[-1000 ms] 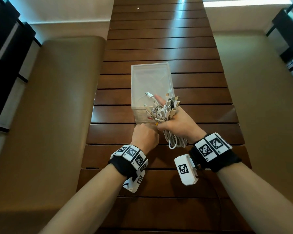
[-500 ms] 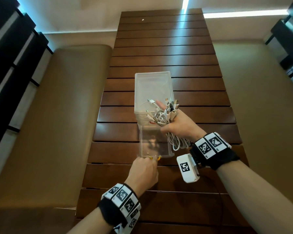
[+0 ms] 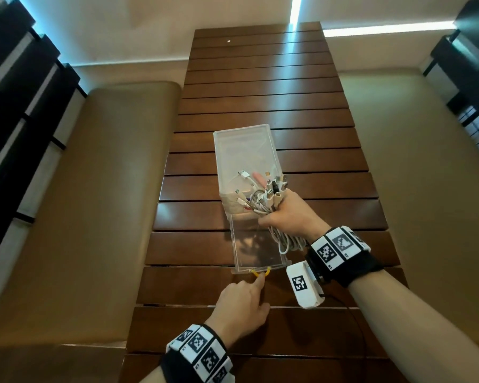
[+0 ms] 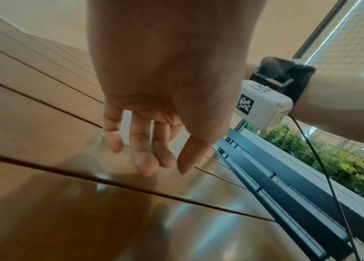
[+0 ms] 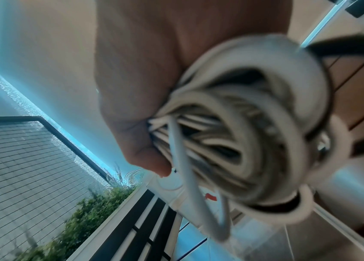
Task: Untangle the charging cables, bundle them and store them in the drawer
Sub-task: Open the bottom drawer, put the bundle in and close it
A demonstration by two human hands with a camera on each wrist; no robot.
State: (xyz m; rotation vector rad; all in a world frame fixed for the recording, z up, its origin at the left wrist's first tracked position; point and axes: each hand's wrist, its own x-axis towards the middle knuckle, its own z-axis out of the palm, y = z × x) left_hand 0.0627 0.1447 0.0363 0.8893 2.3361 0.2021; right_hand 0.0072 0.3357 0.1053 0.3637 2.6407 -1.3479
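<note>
Brown slatted table (image 3: 260, 87) between tan benches (image 3: 75, 205).

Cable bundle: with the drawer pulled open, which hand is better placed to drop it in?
Right. The right hand already grips the cable bundle above the open clear drawer. The left hand holds nothing, its fingertip by the yellow drawer handle.

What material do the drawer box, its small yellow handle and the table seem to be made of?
Drawer box: clear, glossy plastic by its look; the table slats show through its walls.
Yellow handle: a small loop, probably plastic; too small to be sure.
Table: dark brown wooden slats with a shiny finish that reflects the light; real wood or veneer cannot be told.
</note>
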